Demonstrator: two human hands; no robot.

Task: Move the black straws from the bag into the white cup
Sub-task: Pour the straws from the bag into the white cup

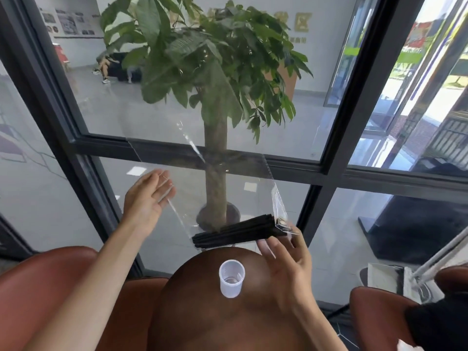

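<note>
A clear plastic bag [228,178] hangs in the air above the far edge of the round brown table [202,312]. A bundle of black straws [235,231] lies crosswise in the bag's bottom. My right hand [286,264] pinches the bag's lower right corner, at the right end of the straws, with thumb and fingers. My left hand [147,198] is raised at the bag's left edge, palm turned inward and fingers straight, the fingertips touching the plastic. The small white cup [231,278] stands upright on the table just below the straws, with nothing in it.
Brown leather chairs [45,287] flank the table left and right. A glass wall with dark frames [329,168] stands right behind the table, with a potted tree [215,148] beyond it. A black item [435,323] lies on the right chair.
</note>
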